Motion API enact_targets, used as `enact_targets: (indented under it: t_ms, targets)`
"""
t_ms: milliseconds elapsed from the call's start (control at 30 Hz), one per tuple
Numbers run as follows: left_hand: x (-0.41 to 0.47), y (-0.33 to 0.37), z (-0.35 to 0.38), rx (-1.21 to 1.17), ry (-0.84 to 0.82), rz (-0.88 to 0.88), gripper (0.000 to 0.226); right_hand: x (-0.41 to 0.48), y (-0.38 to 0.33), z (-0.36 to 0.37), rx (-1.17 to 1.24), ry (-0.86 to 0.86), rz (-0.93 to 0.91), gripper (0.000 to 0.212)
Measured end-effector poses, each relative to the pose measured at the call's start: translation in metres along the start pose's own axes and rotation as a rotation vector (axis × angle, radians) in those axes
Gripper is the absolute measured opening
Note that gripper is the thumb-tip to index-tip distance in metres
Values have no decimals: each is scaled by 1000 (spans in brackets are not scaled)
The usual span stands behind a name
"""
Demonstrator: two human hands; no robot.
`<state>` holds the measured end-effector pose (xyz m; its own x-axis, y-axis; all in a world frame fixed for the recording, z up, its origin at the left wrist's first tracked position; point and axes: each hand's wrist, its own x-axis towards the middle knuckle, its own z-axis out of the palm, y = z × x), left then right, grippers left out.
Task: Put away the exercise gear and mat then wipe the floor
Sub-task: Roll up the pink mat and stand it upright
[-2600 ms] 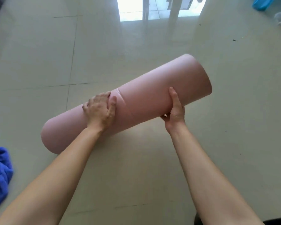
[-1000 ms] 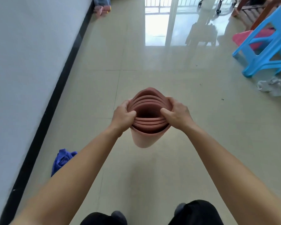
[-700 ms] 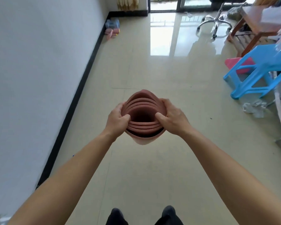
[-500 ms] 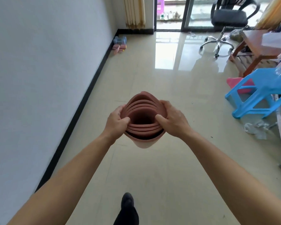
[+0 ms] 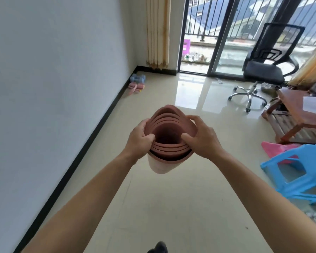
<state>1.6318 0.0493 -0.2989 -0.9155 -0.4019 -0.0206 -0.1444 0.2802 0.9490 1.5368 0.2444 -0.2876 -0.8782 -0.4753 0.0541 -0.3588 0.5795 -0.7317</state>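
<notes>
The rolled pink mat hangs upright in front of me, its open spiral end facing the camera. My left hand grips the roll's left rim and my right hand grips its right rim, thumbs hooked inside the top. Far ahead by the left wall lie blue dumbbells and pink gear on the floor. The roll's lower end is hidden below my hands.
A white wall with a black skirting runs along the left. A black office chair stands by the balcony door. On the right are a wooden table, a blue plastic chair and a pink stool. My shoe shows at the bottom.
The mat went from held level across my body to upright between both hands. The view has lifted and moved forward down the room; the blue cloth by the wall is out of sight.
</notes>
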Motion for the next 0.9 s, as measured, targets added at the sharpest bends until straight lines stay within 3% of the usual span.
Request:
enact_targets:
  t_ms: [400, 700, 900]
  targets:
    - [394, 43, 30, 36, -55, 87, 48, 367, 59, -39, 63, 150, -63, 54]
    - [679, 68, 14, -22, 62, 27, 45, 672, 56, -69, 43, 54, -124, 57]
    - [859, 47, 1, -88, 88, 40, 46, 875, 76, -45, 5, -16, -151, 60]
